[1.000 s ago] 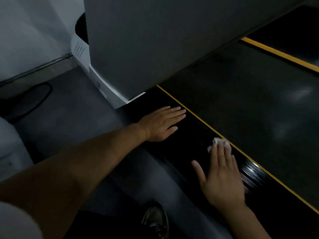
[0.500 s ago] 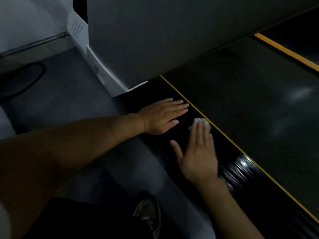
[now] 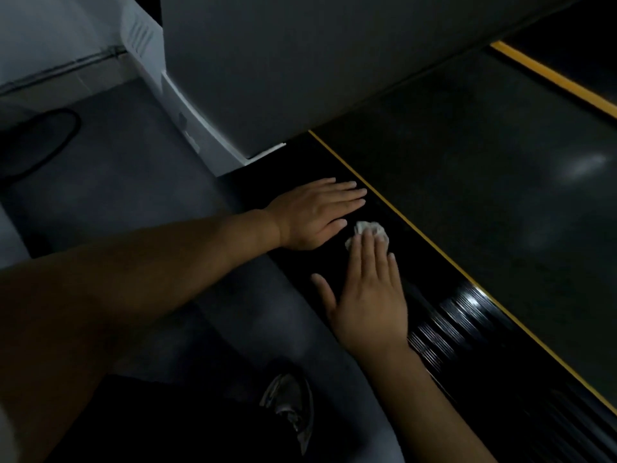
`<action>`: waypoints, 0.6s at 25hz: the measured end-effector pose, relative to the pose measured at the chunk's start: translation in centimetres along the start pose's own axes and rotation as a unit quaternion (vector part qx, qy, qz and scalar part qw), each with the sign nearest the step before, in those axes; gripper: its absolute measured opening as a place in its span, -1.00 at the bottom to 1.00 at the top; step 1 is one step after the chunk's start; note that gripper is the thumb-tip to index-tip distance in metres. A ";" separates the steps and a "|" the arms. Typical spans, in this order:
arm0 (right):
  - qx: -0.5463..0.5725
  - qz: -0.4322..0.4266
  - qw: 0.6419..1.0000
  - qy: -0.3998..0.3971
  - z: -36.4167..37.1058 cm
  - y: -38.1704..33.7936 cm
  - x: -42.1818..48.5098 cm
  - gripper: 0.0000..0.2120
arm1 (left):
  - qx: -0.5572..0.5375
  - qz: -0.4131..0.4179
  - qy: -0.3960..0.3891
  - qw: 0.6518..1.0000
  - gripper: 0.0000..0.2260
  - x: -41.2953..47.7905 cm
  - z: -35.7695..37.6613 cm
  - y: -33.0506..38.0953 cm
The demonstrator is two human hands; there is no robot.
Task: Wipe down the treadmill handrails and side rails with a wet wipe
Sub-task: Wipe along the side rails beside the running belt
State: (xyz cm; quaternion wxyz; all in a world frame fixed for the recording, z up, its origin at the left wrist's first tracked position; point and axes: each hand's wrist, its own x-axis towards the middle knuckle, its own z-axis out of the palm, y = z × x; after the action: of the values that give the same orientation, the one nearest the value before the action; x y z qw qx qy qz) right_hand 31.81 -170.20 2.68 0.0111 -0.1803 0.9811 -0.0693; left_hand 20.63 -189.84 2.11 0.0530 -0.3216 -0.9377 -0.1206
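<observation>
Across the middle of the frame, one black glossy side rail [image 3: 457,309] runs on a slant, its long axis going from the upper centre down to the lower right corner, with a ridged patch catching the light near the lower right. One thin yellow stripe [image 3: 434,245] follows its far edge and parts it from the dark belt [image 3: 484,178]; a second yellow stripe [image 3: 551,79] lies parallel in the upper right corner, so two stripes show in all. Two hands are on the rail. One crumpled white wipe [image 3: 374,228] sits on the rail near its upper end, just beside the yellow stripe, and the right hand [image 3: 367,295] lies over it with fingers straight and together, pointing up along the rail, the fingertips pressing the wipe flat against the surface while the thumb spreads out to the left; nothing is curled round it. The left hand [image 3: 314,215] rests flat on the rail just above and left of the wipe, palm down, fingers straight and pointing right toward the stripe, holding nothing; its little finger is close to the wipe, though whether they touch cannot be told. Above both, a pale housing [image 3: 267,61] fills the upper centre. One shoe [image 3: 290,406] shows at the bottom centre on the grey floor [image 3: 133,178], and one dark cable [image 3: 50,142] loops at the left edge.
</observation>
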 end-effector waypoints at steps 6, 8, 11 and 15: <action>-0.003 0.026 1.000 0.004 0.4 -0.7 -3.8 -0.13 | -0.005 0.000 0.008 1.000 -0.51 -0.2 -0.1 -0.1; 0.005 -0.008 1.000 -0.007 0.6 -2.5 -1.9 -0.13 | -0.008 -0.006 -0.010 1.000 -0.50 -0.2 -0.2 0.1; -0.035 -0.053 0.998 -0.008 0.7 0.1 -5.1 -0.15 | -0.012 -0.002 -0.010 1.000 -0.51 -0.1 -0.3 0.0; -0.050 -0.034 0.998 -0.025 1.0 -0.4 -6.0 -0.14 | -0.021 -0.010 -0.002 1.000 -0.52 -0.2 -0.5 0.1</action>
State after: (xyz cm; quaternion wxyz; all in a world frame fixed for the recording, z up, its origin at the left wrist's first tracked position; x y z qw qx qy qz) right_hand 37.57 -168.57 1.77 0.0245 -0.2160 0.9760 -0.0157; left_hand 20.89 -189.99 2.63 0.0434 -0.3133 -0.9382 -0.1406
